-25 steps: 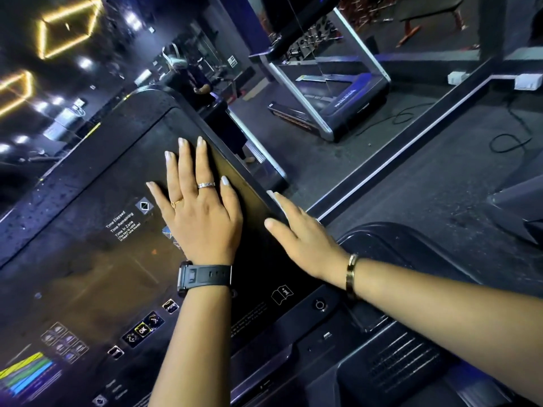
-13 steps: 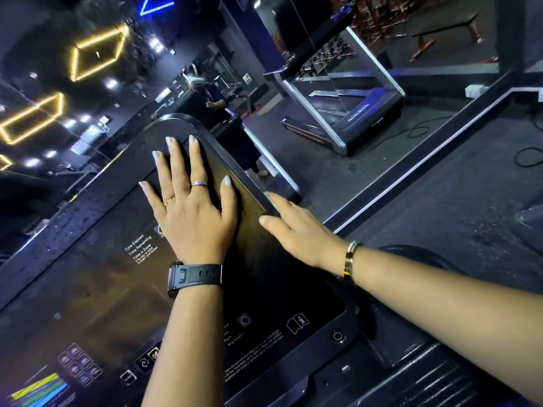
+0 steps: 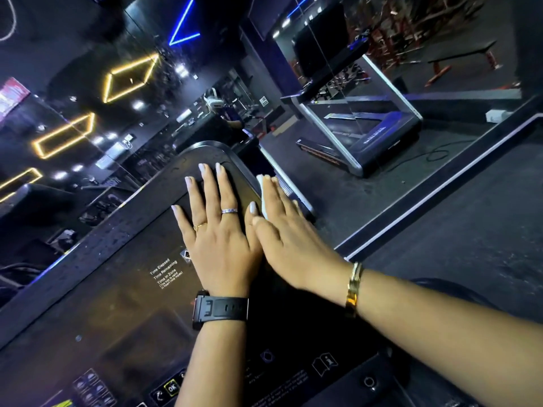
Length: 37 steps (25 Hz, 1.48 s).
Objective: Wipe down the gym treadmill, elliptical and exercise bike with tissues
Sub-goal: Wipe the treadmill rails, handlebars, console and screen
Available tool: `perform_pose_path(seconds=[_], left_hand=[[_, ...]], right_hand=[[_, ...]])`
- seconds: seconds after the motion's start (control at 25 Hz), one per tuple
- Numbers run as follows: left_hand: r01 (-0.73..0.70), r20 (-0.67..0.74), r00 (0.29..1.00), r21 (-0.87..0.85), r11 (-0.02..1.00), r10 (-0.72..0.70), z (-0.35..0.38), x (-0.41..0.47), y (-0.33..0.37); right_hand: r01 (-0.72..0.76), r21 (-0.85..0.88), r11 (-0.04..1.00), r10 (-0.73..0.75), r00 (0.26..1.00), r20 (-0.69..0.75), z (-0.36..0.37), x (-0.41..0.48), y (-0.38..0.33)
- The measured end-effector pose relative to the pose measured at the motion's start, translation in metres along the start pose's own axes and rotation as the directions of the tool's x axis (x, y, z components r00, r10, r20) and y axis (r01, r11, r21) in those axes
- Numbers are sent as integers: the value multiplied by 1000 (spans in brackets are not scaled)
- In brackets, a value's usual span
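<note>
1. Looking far left, we see a dark mirrored wall (image 3: pixel 88 39) that reflects yellow hexagon-shaped neon strip lights (image 3: pixel 129 77) and, higher up, a blue V-shaped neon strip (image 3: pixel 183 27).
2. Below it, a glossy black treadmill console (image 3: pixel 123 304) fills the lower left. Its raised rim is speckled with fine specks. We read small white printed labels (image 3: pixel 160 267) on the panel, and a lit yellow OK key (image 3: pixel 172 387) sits at the bottom edge.
3. On the upper part of that panel, the left hand (image 3: pixel 219 248) lies flat, palm down, with its fingers straight and spread. It grips nothing. A black rubber-strapped wristwatch (image 3: pixel 220 309) is on the wrist, and there are two rings on the fingers.
4. Just beside it, with the thumbs touching, the right hand (image 3: pixel 289 239) lies flat with straight fingers. It presses a white tissue (image 3: pixel 262 189) against the console's right edge. Only a strip of the tissue shows along the fingers. A gold metal bangle (image 3: pixel 354 289) circles the wrist.
5. Farther right, we see a silver-framed treadmill with a blue-lit base (image 3: pixel 379 133), and a thin black cable (image 3: pixel 435 152) curls near that base.
6. At the far right, a white-edged black ledge borders the dark grey speckled rubber floor (image 3: pixel 470 230).
</note>
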<state>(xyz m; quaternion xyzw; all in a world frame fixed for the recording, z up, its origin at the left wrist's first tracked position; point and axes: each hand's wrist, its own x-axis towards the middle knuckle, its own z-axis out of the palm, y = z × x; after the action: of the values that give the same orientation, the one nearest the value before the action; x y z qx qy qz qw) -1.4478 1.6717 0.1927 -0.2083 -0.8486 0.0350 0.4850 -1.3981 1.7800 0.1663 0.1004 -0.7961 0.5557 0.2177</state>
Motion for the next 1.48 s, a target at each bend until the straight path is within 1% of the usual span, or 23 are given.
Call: perform_pose_path(seconds=[0.08, 0.2, 0.28, 0.32, 0.4, 0.44, 0.52, 0.6, 0.8, 0.92, 1.08, 1.24, 1.48], left_hand=[[-5, -7, 1000, 16, 1000, 5, 2, 0, -1], [2, -5, 1000, 31, 1000, -2, 4, 1, -2], [-3, 0, 1000, 38, 999, 3, 3, 1, -1], [-2, 1, 1000, 34, 999, 2, 3, 1, -1], [12, -1, 1000, 23, 1000, -12, 2, 1, -1], [19, -4, 1000, 24, 1000, -19, 2, 1, -1], [22, -17, 1000, 23, 1000, -22, 3, 1, 0], [27, -24, 999, 5, 1000, -27, 4, 1, 0], [19, -30, 999, -12, 1000, -19, 7, 2, -1], [8, -27, 1000, -24, 1000, -9, 7, 2, -1], [0, -10, 1000, -37, 999, -1, 5, -3, 1], [9, 40, 999, -31, 999, -8, 3, -23, 11], [-59, 140, 988, -92, 994, 71, 0, -106, 48]], right_hand=[[26, 68, 997, -28, 999, 28, -8, 26, -7], [126, 38, 991, -127, 992, 27, -10, 59, -17], [217, -31, 976, -216, 976, 24, -13, 74, -22], [264, -105, 959, -262, 965, 30, -15, 78, -24], [352, -274, 895, -350, 935, 57, -21, 83, -26], [393, -325, 860, -392, 917, 72, -24, 85, -25], [468, -346, 813, -470, 879, 85, -27, 84, -20], [505, -332, 797, -509, 857, 81, -25, 78, -10], [415, -218, 883, -425, 905, 4, -7, 40, 17], [367, -173, 914, -372, 928, 3, -2, 14, 33], [330, -206, 921, -330, 943, 36, -1, -31, 51], [275, -251, 928, -271, 961, 51, 6, -79, 70], [225, -383, 896, -223, 974, 51, 12, -147, 99]])
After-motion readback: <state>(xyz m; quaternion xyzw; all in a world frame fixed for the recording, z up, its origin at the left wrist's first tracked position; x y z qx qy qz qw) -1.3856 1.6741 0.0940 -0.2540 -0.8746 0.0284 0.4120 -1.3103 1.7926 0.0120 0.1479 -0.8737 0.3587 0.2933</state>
